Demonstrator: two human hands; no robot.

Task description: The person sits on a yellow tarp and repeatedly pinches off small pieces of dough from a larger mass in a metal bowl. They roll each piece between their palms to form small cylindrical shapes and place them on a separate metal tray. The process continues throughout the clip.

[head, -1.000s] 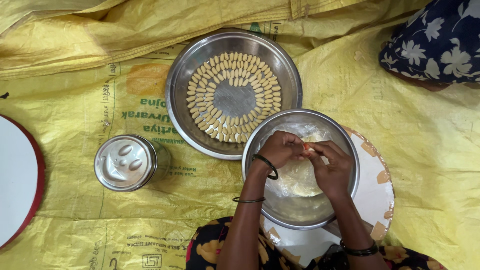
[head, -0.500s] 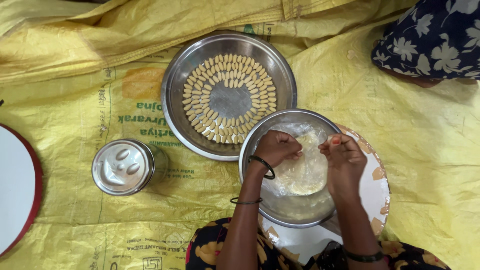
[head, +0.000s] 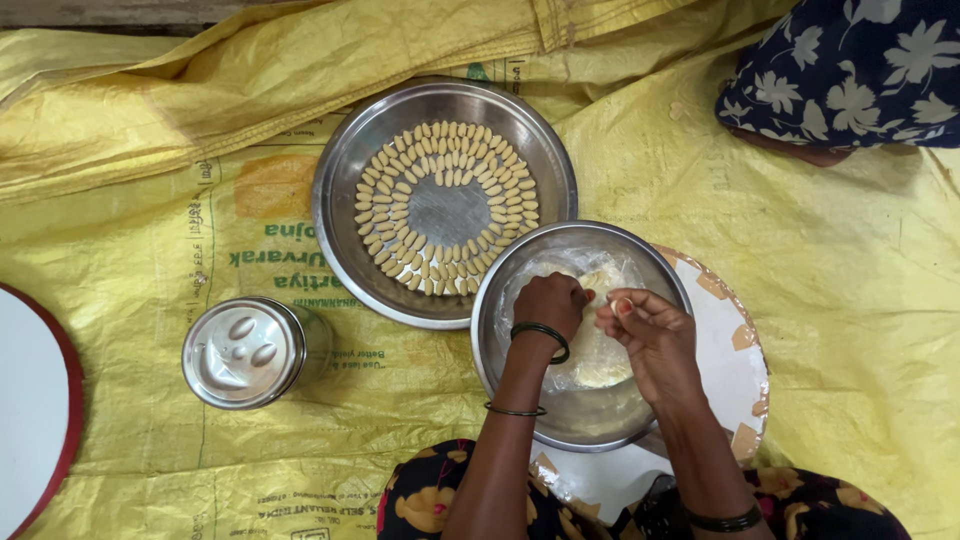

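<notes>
**Hands close in over the dough again**

A yellow woven sheet (head: 150, 180) covers the floor and carries everything. On it sits a wide steel plate (head: 340, 200) ringed with rows of small pale dough pieces (head: 445, 165), and just beside it, toward the person, a steel bowl (head: 580, 425) resting on a round patterned board (head: 735, 350).

Half a second ago the right hand was lifted apart from the left; now the right hand (head: 650, 340) has come back in beside the left hand (head: 550, 300), both over the bowl. The left grip is clenched down on the lump of dough (head: 598, 365), which lies in a clear plastic wrap inside the bowl. The right grip pinches thumb to fingertips; whether a bit of dough sits between them is too small to tell.

The rows on the plate look unchanged, so no new piece has joined them. A lidded steel tin (head: 245, 352) stands well apart to the left.
</notes>
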